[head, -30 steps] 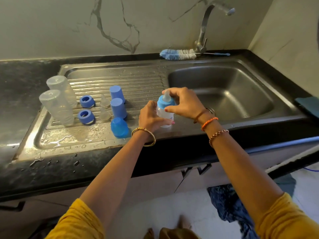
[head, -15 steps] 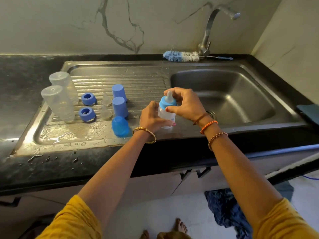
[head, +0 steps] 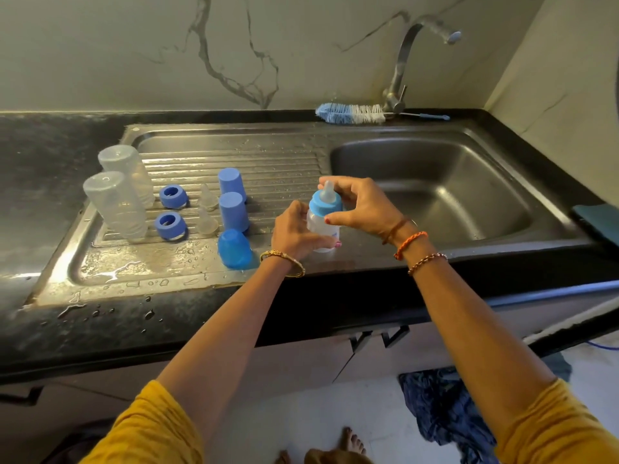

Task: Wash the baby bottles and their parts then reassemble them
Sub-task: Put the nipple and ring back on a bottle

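Reassembling: the step in hand looks like screwing the light-blue ring collar with its clear teat (head: 325, 199) onto the small clear plastic baby bottle (head: 322, 229), which stands on the steel drainboard (head: 274, 162) beside the basin.
Next move: probably a final twist to seat the collar, then the translucent blue dome cap (head: 234, 248) just beside the bottle.
Left hand (head: 294, 233): fingers curled round the bottle's body, steadying it.
Right hand (head: 363, 205): arched over the top, thumb and fingertips pinching the collar.
Waiting parts: two tall clear bottles upturned (head: 122, 195), two blue rings (head: 171, 211), two clear teats (head: 207, 212), two blue cylindrical caps (head: 232, 197).
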Action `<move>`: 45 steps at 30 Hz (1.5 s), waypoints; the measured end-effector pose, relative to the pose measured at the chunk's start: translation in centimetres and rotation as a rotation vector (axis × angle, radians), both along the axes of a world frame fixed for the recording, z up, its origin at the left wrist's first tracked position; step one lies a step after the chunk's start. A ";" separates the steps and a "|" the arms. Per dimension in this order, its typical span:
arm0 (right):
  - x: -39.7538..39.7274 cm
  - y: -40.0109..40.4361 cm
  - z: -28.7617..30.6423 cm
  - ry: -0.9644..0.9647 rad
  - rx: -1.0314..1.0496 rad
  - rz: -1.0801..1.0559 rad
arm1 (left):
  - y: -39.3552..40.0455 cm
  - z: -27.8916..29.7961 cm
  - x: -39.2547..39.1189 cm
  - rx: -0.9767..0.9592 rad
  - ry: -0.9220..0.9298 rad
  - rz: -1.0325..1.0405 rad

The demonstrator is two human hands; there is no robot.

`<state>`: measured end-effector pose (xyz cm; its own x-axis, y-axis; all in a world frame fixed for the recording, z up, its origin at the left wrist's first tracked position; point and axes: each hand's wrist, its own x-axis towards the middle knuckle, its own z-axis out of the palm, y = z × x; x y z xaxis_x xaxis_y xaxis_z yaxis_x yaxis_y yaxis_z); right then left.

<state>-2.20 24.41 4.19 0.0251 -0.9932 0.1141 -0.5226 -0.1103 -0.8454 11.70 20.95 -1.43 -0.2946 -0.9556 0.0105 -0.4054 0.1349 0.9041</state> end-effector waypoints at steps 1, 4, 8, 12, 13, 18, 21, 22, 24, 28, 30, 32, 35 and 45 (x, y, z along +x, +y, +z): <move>0.2 0.0 -0.2 0.014 -0.031 -0.028 | 0.0 0.1 0.0 0.008 0.000 -0.002; 1.0 -0.2 -0.8 0.053 -0.123 -0.149 | 0.1 0.3 -0.1 0.015 -0.026 -0.009; 2.1 -0.5 -1.8 0.079 -0.196 -0.308 | 0.0 0.1 0.0 -0.017 -0.034 0.010; 3.2 -0.6 -2.2 0.194 -0.211 -0.456 | 0.0 -0.4 0.0 -0.041 -0.032 0.024; 3.1 -0.5 -1.9 0.180 -0.187 -0.437 | 0.0 -0.4 0.0 -0.041 -0.021 0.021; 1.1 0.6 -0.3 -0.202 0.045 -0.078 | 0.0 -0.2 0.2 -0.018 0.012 -0.005; 1.0 0.6 -0.1 -0.096 -0.040 -0.065 | 0.2 -0.1 0.2 -0.011 0.008 -0.001; 1.2 0.5 -0.1 -0.042 -0.080 -0.104 | 0.2 -0.1 0.1 -0.014 0.009 -0.001; 1.5 0.3 -0.3 0.013 -0.124 -0.185 | 0.2 -0.1 0.2 -0.018 0.000 0.000; 2.6 -0.1 -1.3 0.089 -0.211 -0.390 | 0.2 -0.3 0.1 -0.042 -0.005 0.004; 3.5 -0.5 -1.9 0.152 -0.222 -0.501 | 0.1 -0.4 -0.1 -0.045 -0.007 0.018; 3.9 -0.7 -2.2 0.178 -0.173 -0.544 | 0.0 -0.4 -0.2 -0.037 -0.017 0.036; 2.7 -0.6 -1.5 0.102 -0.078 -0.369 | -0.1 -0.2 -0.2 -0.009 -0.035 0.037; 1.1 -0.4 -0.4 0.007 -0.103 -0.170 | -0.1 -0.3 -0.2 -0.001 -0.042 0.039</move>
